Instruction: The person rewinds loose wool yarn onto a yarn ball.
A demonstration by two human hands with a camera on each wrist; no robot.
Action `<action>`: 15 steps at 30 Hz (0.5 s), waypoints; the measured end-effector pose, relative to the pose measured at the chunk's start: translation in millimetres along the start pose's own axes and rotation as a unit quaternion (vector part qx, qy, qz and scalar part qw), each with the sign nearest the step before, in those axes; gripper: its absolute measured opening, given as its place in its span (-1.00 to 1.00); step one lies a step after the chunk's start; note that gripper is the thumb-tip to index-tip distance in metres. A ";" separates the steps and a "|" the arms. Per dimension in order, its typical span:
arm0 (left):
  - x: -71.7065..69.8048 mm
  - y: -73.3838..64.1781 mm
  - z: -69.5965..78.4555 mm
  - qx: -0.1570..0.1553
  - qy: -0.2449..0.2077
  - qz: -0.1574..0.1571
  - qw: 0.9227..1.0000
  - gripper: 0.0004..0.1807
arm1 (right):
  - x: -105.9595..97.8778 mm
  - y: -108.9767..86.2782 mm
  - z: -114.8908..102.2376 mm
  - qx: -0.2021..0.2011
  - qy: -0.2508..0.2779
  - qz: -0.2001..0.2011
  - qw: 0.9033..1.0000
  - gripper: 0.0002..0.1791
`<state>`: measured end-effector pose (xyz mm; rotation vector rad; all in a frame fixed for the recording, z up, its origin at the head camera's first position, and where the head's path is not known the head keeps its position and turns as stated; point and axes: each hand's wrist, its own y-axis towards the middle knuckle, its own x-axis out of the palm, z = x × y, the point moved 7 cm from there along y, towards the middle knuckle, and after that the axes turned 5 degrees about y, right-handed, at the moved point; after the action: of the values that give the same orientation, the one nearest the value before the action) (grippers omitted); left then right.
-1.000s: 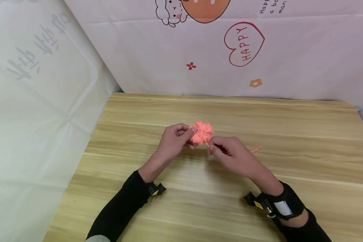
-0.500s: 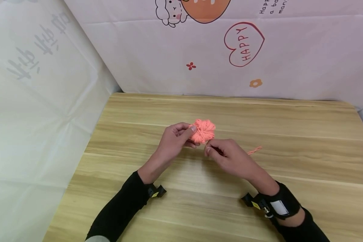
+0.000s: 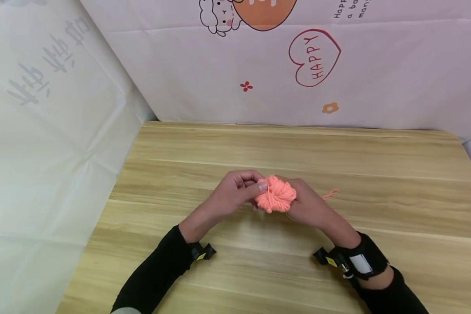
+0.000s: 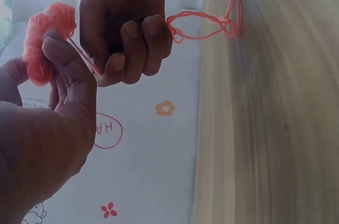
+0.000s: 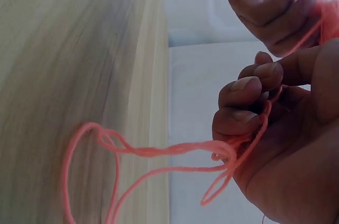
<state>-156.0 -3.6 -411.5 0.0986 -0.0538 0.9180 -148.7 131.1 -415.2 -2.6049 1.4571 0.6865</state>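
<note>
Step in hand looks like winding: left hand (image 3: 235, 190) grips coral yarn bundle (image 3: 275, 195) above the table (image 3: 227, 270), thumb pressed on it, while right hand (image 3: 312, 204) has curled fingers round the taut strand (image 4: 82, 54), spare loops (image 5: 153, 151) trailing from that grasp. Next move probably calls for bringing the strand round, tension kept. Versus half a second ago: bundle sits nearer the person, further right, now covering the right fingertips in the head view

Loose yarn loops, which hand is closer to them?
Right. The loops trail out of the right hand; the left hand is farther off, pinching the yarn bundle.
</note>
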 end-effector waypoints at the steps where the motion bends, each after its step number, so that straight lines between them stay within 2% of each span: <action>1: 2.3 -0.3 0.0 -0.001 0.002 -0.011 1.000 -0.77 | 0.1 0.1 -1.7 -0.009 0.004 -0.004 1.000 -0.91; 6: 10.4 -2.3 -2.2 -0.013 0.004 -0.052 0.999 -0.77 | -1.0 1.0 -9.2 -0.053 0.001 -0.014 0.999 -0.83; 9: 13.4 -3.1 -3.3 -0.014 0.019 -0.069 0.997 -0.79 | -3.1 1.3 -4.3 -0.023 0.004 -0.013 1.000 -0.85; 13: 15.3 -2.3 -5.8 -0.013 0.053 -0.084 0.995 -0.84 | -10.5 0.7 5.9 0.038 -0.005 0.006 0.999 -0.69; 15: 14.8 -1.3 -8.0 -0.015 0.071 -0.085 0.994 -0.86 | -14.4 0.3 7.6 0.051 -0.009 0.017 0.999 -0.67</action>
<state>-145.9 8.2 -418.2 0.0096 0.0713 0.7511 -158.0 144.4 -416.0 -2.4970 1.4925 0.6211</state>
